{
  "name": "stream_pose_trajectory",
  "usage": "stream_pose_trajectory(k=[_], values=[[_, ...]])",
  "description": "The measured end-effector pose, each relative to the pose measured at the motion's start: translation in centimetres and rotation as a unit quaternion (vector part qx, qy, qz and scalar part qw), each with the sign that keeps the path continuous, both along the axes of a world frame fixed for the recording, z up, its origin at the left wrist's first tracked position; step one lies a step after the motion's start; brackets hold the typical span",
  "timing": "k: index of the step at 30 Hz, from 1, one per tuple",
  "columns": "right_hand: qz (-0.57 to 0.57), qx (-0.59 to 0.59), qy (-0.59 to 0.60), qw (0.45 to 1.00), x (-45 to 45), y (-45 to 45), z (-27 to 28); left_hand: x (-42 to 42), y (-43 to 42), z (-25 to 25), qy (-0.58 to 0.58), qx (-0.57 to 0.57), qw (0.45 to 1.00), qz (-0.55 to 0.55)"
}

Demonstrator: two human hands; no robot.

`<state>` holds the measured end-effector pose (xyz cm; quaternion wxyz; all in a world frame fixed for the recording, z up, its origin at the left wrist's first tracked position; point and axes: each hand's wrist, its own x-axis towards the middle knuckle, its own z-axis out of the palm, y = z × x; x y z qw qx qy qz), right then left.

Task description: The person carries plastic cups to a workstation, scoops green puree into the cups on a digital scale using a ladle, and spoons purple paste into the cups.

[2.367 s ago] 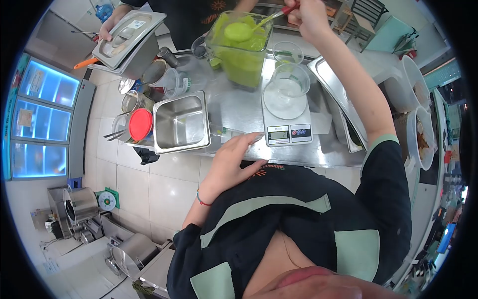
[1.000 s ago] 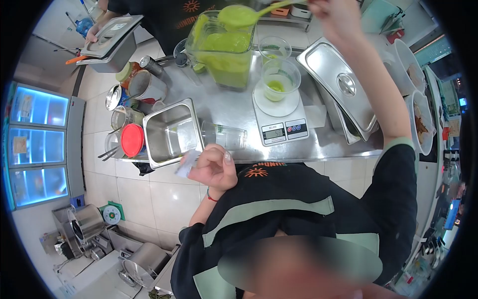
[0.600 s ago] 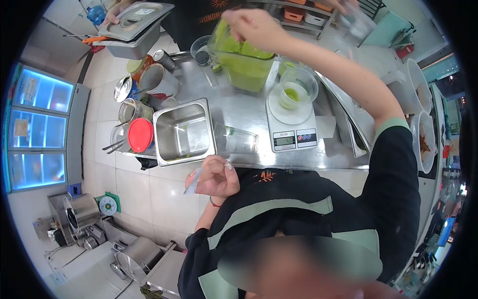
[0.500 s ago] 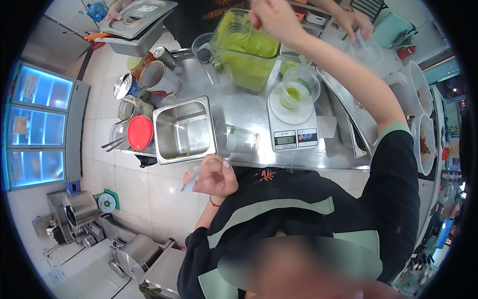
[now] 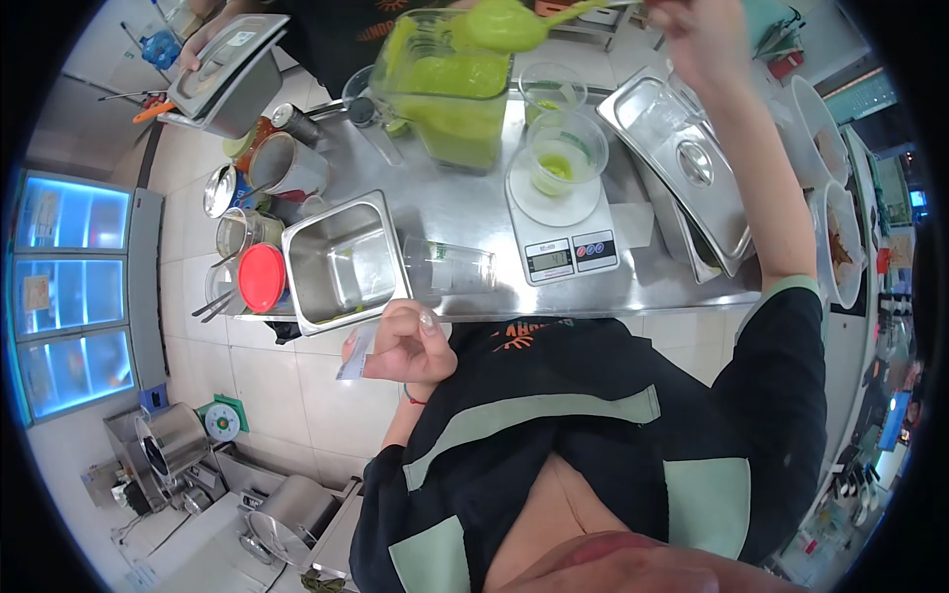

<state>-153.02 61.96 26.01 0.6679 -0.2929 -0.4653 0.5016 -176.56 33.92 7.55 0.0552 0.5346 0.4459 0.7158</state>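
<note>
My right hand [image 5: 692, 35] grips the handle of a ladle [image 5: 509, 25] heaped with green puree, raised over the rim of a clear square container [image 5: 450, 119] of the same puree. Pinched in my left hand [image 5: 407, 346], in front of the metal pan, is a small whitish slip [image 5: 354, 356]. A clear cup [image 5: 565, 148] with a little green puree at its bottom stands on the white kitchen scale [image 5: 561, 242]. Behind it is another clear cup [image 5: 549, 89] with some green inside. An empty clear cup [image 5: 450, 267] lies on its side.
An empty metal pan [image 5: 346, 262] sits at the table's front left, beside a red-lidded jar [image 5: 262, 278], cans and jars. Lidded metal pans [image 5: 692, 163] stand at right, near white tubs [image 5: 835, 237]. Across the table, a co-worker's hand [image 5: 198, 44] holds a lidded metal pan [image 5: 232, 79].
The ladle has come up out of the container, loaded, as my right hand moved right. My left hand keeps the slip. The co-worker's other hand, with clear plastic, has left view.
</note>
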Motion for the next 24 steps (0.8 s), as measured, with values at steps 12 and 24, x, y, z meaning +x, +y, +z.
stream_pose_trajectory(k=[12,24], values=[[0.153,0.562,-0.416,0.698,4.8,-11.3,-8.6,1.4,1.7,0.7,-0.016,0.022,0.999,-0.022],[-0.14,-0.119,-0.029,0.983,5.4,-9.1,-8.3,0.8,0.8,1.0,-0.087,-0.043,0.995,0.004]])
